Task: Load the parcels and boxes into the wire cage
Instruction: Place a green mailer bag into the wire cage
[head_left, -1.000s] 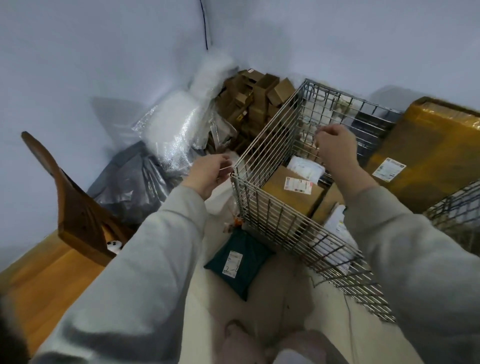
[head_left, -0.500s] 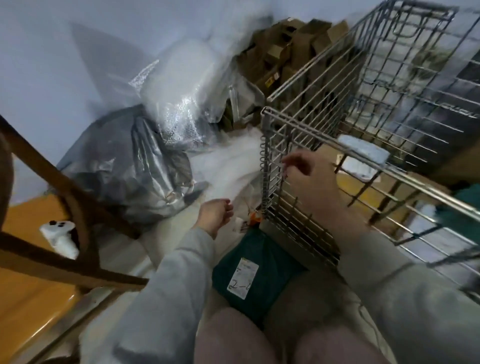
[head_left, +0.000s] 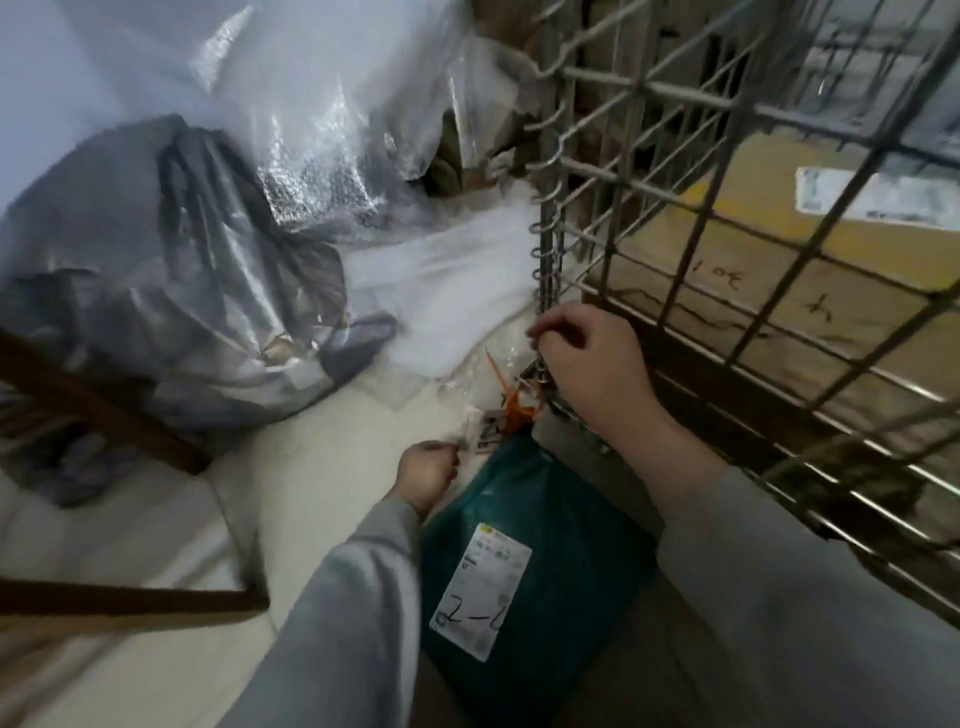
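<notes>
Pale floor beside wire cage | right hand pinches cage corner, likely steadying it | left hand pinches small scrap | green parcel waits unloaded

We count one wire cage, one teal parcel lying between our two hands, one grey plastic bag, one bubble-wrap bundle, and one labelled cardboard box inside the cage.

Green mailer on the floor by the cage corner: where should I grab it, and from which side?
Pinch the green mailer by its left edge, coming from the left. It lies flat, label up; the wire cage crowds its right side, and the left hand is already nearby.
</notes>
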